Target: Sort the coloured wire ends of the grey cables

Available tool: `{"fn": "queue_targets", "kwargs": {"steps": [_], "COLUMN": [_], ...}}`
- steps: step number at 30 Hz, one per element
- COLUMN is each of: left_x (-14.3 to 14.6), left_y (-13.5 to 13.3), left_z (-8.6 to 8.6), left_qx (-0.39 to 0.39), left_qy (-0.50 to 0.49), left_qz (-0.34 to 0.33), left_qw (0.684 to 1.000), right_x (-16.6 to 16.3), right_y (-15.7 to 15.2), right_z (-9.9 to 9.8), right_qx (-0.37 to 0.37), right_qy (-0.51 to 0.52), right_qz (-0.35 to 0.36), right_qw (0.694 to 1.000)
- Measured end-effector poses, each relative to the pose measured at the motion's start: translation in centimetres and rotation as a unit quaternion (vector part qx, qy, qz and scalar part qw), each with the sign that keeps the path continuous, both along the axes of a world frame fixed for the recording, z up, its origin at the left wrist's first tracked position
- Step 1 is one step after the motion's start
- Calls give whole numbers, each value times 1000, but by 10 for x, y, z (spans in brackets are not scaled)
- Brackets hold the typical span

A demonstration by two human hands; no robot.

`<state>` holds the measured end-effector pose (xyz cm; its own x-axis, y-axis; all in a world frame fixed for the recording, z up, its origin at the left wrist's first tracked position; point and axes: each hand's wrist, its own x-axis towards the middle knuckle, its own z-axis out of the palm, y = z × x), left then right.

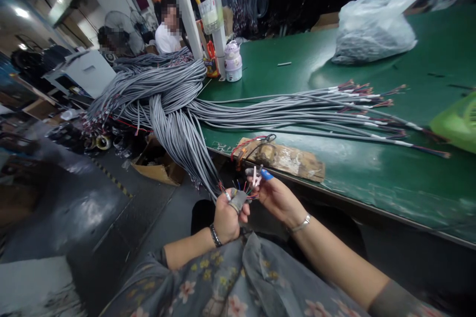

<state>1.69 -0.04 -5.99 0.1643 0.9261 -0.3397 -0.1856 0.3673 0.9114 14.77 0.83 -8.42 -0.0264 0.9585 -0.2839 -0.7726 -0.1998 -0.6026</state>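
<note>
Head view: two hands work just below the near edge of one green table. The left hand is closed in a fist round the end of one grey cable, whose thin coloured wires fan out above the knuckles, too fine to count. The right hand pinches one small blue-and-white piece between thumb and fingertips, right beside those wires. The held cable belongs to one big bundle of grey cables, far too many to count, draped over the table's left end and spread across the top. On the table lie one cardboard scrap, one white jar and one plastic bag. Two people sit beyond.
</note>
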Motion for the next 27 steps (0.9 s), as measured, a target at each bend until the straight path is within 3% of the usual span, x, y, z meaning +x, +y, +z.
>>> {"fn": "queue_targets", "kwargs": {"steps": [4, 13, 27], "left_x": [5, 8, 5], "left_y": [2, 4, 0], "left_z": [-1, -3, -6], "left_qx": [-2, -12, -11], "left_qy": [0, -2, 11], "left_qz": [1, 5, -1], "left_qw": [1000, 1000, 1000], "right_x": [0, -1, -4], "right_y": [2, 6, 4], "right_z": [-5, -5, -15], "right_qx": [6, -7, -3], "right_qy": [-3, 21, 47], "right_qz": [-17, 22, -23], "right_qw": [1000, 1000, 999]}}
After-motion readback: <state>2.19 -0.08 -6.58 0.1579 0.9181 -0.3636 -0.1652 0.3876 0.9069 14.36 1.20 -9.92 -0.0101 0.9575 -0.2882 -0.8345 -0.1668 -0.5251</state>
